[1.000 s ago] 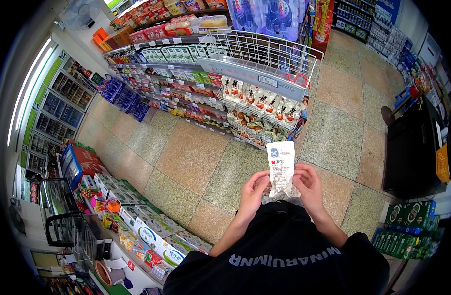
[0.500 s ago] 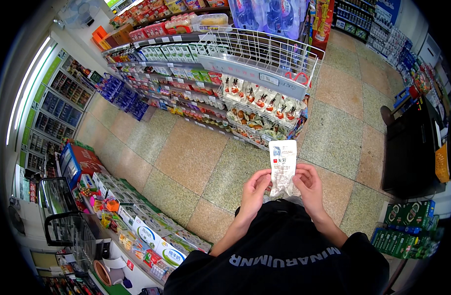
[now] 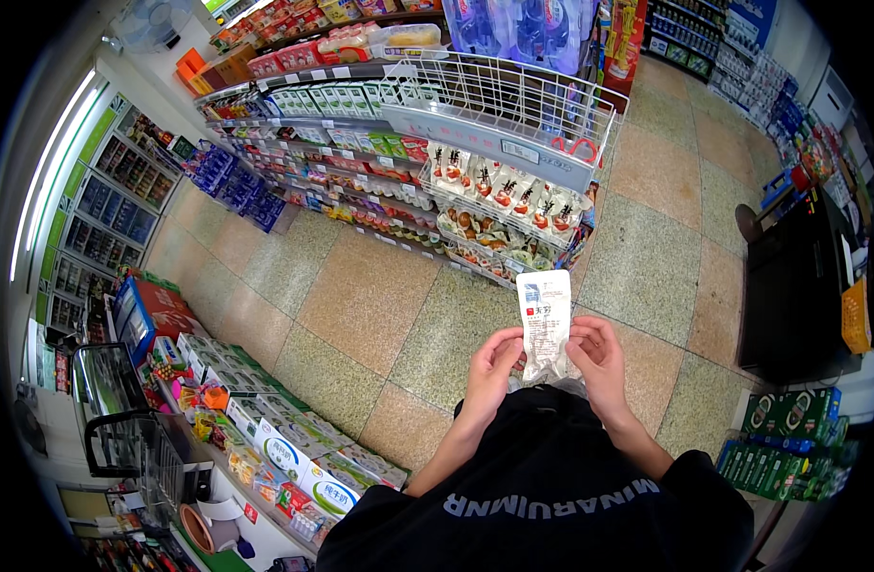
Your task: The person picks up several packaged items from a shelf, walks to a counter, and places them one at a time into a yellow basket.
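I have the white packet (image 3: pixel 545 310) in the middle of my feed, held in front of the wearer's body with its printed face up toward the camera. Its wider, flat end points to the far side; the narrower, crumpled end lies nearest the dark shirt (image 3: pixel 561 477). The left hand (image 3: pixel 495 370) grips the packet's left edge between thumb and fingers, and the right hand (image 3: pixel 598 360) pinches the right edge the same way, so I read both grips as closed on it. The far end sticks out free beyond the fingertips.

Under and around the packet I see floor tiles (image 3: pixel 365 296) in speckled green and tan. Just beyond it on the far side stands a white wire rack (image 3: pixel 489 148), with a row of white pouches (image 3: pixel 508 195) printed in red and black, and more wrapped food below them. From the rack a stocked shelf unit (image 3: pixel 327 129) runs off to the far left, with purple bottle packs (image 3: pixel 542 38) behind the rack.

Near left, I have a counter lined with white and green cartons (image 3: pixel 299 448). To the right stands a large black appliance (image 3: pixel 790 300), with an orange basket (image 3: pixel 856 315) at its right side and green boxes (image 3: pixel 790 415) on its near side.
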`<state>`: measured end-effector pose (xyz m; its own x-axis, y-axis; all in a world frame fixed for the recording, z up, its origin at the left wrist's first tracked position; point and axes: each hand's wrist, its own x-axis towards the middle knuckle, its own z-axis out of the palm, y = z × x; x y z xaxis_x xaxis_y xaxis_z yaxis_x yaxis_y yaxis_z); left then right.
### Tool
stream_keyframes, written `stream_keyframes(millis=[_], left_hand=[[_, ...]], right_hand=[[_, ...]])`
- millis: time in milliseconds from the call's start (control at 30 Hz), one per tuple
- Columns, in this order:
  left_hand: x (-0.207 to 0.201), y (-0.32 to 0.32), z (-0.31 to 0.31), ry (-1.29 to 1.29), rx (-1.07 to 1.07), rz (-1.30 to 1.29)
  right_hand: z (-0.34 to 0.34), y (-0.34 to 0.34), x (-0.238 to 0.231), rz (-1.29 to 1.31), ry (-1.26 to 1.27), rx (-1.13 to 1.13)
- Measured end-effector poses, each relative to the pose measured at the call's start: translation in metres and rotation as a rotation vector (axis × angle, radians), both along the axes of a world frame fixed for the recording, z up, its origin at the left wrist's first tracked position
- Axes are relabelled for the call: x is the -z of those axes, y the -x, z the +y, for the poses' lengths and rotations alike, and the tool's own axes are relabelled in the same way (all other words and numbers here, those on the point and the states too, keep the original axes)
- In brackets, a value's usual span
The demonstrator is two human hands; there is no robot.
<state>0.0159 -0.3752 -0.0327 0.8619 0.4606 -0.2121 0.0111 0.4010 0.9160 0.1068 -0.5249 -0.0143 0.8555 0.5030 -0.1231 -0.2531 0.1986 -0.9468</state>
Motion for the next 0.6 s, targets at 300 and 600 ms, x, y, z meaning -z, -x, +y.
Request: stream_keyframes(millis=[300,600], left_hand=[[-0.002,-0.002,0.001,0.12,0.112,0.064],[-0.001,-0.006,-0.002,0.073,0.323,0.087]], right_hand=[[0.0,-0.001,0.012,-0.013,-0.026,-0.039],[-0.003,0.0,0.014,-0.025,0.066,-0.19]])
